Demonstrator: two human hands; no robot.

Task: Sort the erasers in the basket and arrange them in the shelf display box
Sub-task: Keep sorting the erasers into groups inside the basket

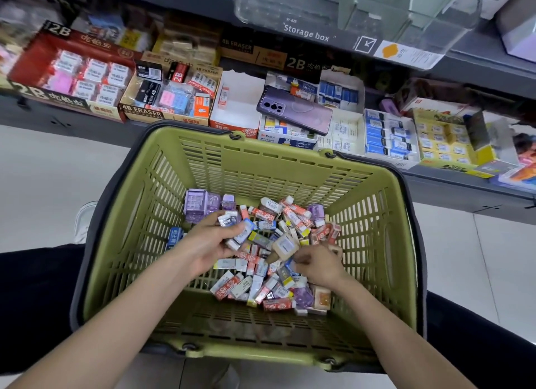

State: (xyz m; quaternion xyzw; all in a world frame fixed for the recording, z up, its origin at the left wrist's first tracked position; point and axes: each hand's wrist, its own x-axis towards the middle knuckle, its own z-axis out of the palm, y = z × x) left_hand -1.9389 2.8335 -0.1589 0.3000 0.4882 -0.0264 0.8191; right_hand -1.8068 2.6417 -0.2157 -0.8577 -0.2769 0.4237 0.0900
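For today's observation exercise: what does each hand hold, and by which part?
The left hand grips a few erasers by their near ends; the right hand is curled in the pile; its hold cannot be told.

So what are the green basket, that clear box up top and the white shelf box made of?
Green basket: apparently moulded plastic, matte, with slotted walls. Clear box: hard transparent plastic, glossy; inner dividers show through. White shelf box: probably thin cardboard, with a folded back flap and a printed front.

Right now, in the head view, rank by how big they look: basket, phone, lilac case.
Largest to smallest: basket, phone, lilac case. Their nearness to the camera differs, so true sizes are unsure.
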